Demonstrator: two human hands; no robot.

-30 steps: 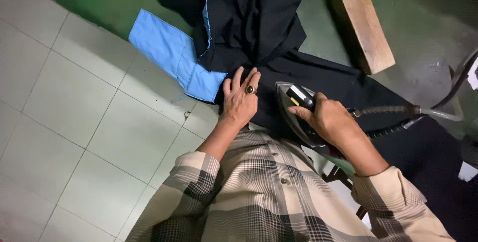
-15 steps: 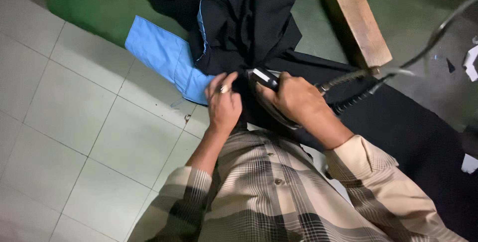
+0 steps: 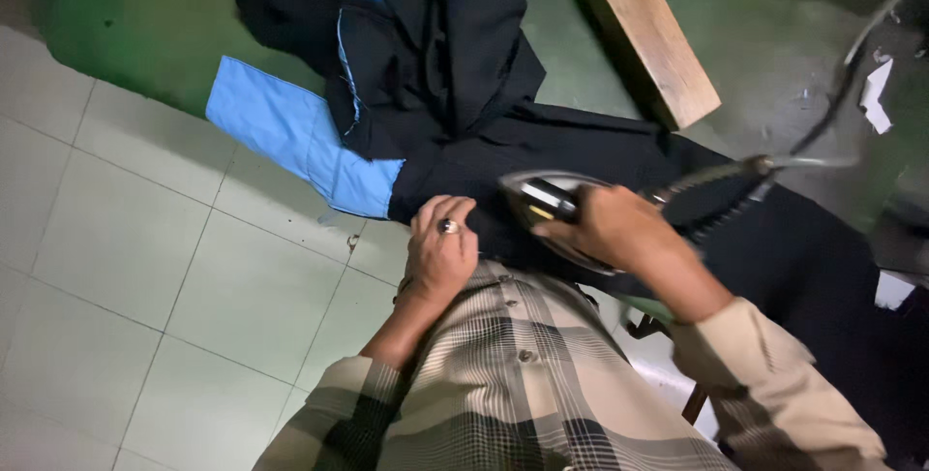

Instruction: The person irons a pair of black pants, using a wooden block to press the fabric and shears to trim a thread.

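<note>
Left hand [image 3: 440, 253] flat, fingers spread, right hand [image 3: 605, 229] curled in a closed grip, forearms angled inward

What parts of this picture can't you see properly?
Head view, the only one:
- Iron: its flat bottom is hidden by its own body and the right hand.
- Black garment: cut off by the top edge.
- Cord: blurred, runs out at the right edge.
- Left hand: the ring is too small to make out.

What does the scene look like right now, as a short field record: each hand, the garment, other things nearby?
left hand: flat on the black garment, ring on one finger
right hand: gripping the handle of the iron
iron: on the black garment, cord running off to the right
blue fabric: beside the garment, partly under it
wooden block: on the green surface, apart from the garment
</note>
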